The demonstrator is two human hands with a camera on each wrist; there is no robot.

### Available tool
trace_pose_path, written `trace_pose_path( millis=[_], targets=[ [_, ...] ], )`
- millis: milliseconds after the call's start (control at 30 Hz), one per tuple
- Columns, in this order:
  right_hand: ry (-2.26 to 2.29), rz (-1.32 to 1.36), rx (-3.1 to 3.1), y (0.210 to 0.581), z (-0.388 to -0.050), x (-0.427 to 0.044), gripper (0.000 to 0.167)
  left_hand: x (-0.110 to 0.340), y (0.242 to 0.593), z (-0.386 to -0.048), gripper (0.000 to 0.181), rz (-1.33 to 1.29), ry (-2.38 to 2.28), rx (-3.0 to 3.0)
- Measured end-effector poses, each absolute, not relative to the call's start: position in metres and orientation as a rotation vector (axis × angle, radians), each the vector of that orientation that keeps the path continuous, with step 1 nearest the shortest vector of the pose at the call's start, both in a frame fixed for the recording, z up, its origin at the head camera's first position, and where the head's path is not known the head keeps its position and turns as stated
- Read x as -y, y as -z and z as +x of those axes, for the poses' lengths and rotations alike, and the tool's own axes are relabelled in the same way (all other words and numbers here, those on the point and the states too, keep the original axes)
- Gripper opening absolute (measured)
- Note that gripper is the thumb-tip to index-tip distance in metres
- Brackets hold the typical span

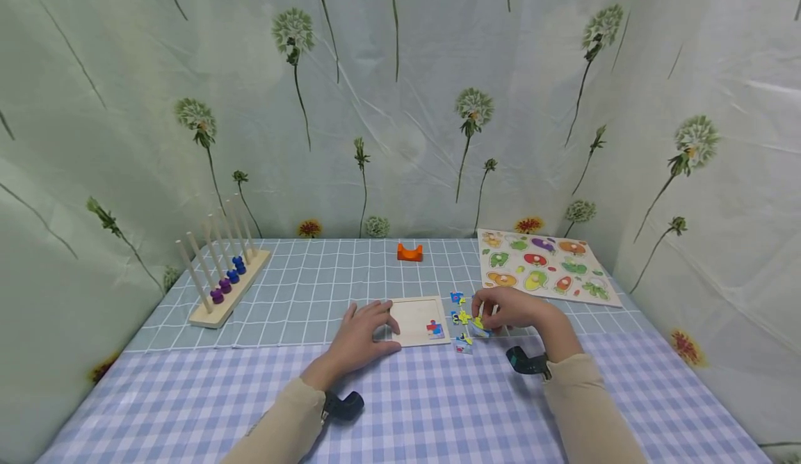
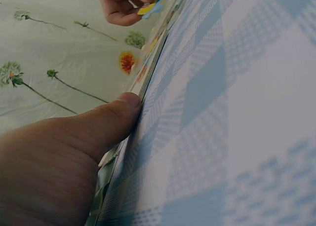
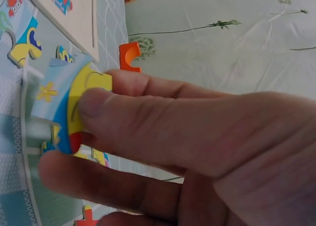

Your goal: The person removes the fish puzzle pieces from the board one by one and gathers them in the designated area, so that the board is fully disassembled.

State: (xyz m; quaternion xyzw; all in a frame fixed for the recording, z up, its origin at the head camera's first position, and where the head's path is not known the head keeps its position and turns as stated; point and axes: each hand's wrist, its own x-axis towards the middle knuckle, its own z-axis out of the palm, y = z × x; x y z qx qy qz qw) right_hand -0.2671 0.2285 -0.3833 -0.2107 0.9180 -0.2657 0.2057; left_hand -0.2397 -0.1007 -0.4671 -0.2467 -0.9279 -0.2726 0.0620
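My right hand pinches a jigsaw puzzle piece between thumb and fingers; it is light blue and yellow with some red. Just left of that hand, several loose puzzle pieces lie on the cloth. A shallow wooden puzzle tray stands in the middle, with one red and blue piece in its lower right corner. At the tray's left side rests my left hand, fingers spread and thumb by the near left corner. The left wrist view shows that thumb extended against the tray's edge.
A wooden peg stand with purple and blue pieces is at the left. An orange arch-shaped block sits behind the tray. A vegetable knob-puzzle board lies at the back right. Flowered curtains hang behind and beside the table.
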Motion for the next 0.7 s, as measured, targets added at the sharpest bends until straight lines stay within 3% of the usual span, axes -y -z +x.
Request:
trace_pose_path(
  millis=[700],
  targets=[
    [0.619,-0.520,-2.446,0.3856,-0.2653,-0.2335,0.016,0.1006,0.4649,-0.2381,0.021,-0.746,0.822,2.805]
  ],
)
